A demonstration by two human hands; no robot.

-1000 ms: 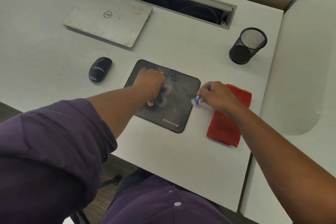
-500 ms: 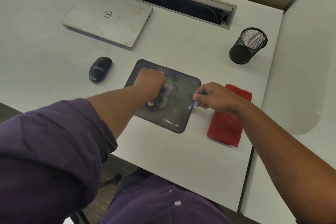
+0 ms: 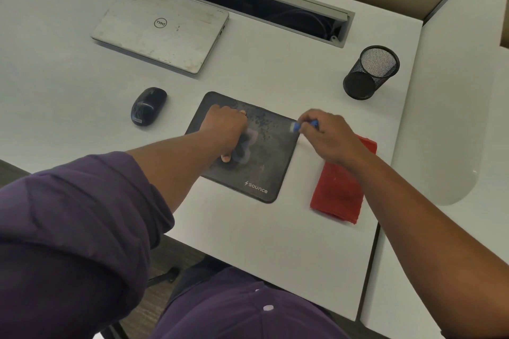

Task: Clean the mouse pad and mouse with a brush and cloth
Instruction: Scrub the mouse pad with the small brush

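The dark mouse pad [image 3: 264, 157] lay at the frame's centre on the white bench [image 3: 289, 77]; the left hand [image 3: 227, 128] pressed on it, fingers curled under; the right hand [image 3: 326, 136] pinched a blue brush [image 3: 298, 126] at the pad's upper right corner; the red cloth [image 3: 340, 190] lay just right; the mouse [image 3: 148, 106] sat left of the pad.
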